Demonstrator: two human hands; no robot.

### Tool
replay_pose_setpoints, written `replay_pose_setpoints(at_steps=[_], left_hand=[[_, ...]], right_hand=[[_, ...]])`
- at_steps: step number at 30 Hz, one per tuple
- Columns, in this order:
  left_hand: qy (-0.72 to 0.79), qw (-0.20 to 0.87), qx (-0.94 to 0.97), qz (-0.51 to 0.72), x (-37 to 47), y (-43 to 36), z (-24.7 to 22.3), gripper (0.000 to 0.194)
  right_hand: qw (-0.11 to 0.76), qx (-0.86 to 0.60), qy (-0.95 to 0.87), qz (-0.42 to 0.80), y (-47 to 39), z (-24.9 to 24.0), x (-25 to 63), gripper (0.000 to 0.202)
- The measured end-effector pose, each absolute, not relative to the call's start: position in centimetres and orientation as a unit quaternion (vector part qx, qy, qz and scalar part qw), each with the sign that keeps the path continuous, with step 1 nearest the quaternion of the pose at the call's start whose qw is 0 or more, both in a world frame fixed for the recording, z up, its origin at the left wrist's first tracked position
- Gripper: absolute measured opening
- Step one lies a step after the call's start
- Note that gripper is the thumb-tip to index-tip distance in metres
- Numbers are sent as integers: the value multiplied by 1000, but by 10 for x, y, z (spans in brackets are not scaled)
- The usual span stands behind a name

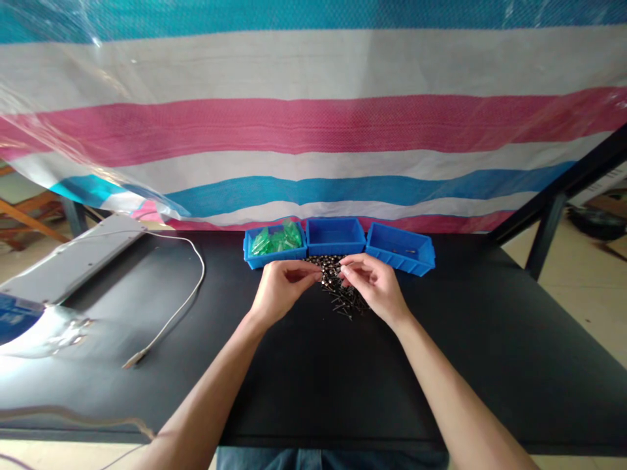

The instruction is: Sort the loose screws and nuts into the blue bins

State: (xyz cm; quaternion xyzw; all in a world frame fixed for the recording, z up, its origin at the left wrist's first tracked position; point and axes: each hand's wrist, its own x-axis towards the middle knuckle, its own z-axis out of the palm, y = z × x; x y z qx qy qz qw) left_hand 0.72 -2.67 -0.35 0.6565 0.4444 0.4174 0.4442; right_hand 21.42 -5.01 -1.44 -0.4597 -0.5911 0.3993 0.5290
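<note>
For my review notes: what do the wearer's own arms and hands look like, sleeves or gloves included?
The left grip and right grip are bare human hands, with no gloves, rings or watch visible. The left forearm and right forearm show no sleeves, cables or markings. Blue, denim-like fabric legwear shows at the bottom edge.

Screws [347, 299]: hard metal, dark, with bright shiny bits. Blue bins [336, 249]: smooth plastic, a little shiny. Green pieces [277, 240]: see-through plastic, glossy. Tabletop [323, 391]: black, smooth, mostly matt, soft shine toward left. Striped sheet [313, 130]: woven plastic, rough little bumps, wrinkly, glossy in spots. Cable [171, 320]: pale, smooth, plastic-looking. Bag [53, 329]: clear plastic, crinkly, very shiny. Trousers [269, 459]: blue cloth, matt.
</note>
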Motion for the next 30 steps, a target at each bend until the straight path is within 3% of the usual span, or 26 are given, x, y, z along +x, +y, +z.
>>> replay_pose_setpoints(at_steps=[7, 21, 23, 27, 30], left_hand=[[431, 495, 631, 412, 16, -28, -8, 36], [423, 487, 668, 372, 22, -33, -10, 43], [432, 432, 710, 350, 19, -33, -8, 46], [524, 144, 772, 329, 4, -27, -5, 37], [553, 86, 779, 285, -9, -20, -7, 20]], right_hand=[[513, -430, -596, 444, -50, -18, 211, 26], [485, -410, -529, 563, -51, -9, 212, 23], [472, -413, -522, 578, -51, -8, 214, 21], [505, -438, -460, 585, -48, -8, 219, 24], [536, -454, -413, 580, -45, -9, 222, 28]])
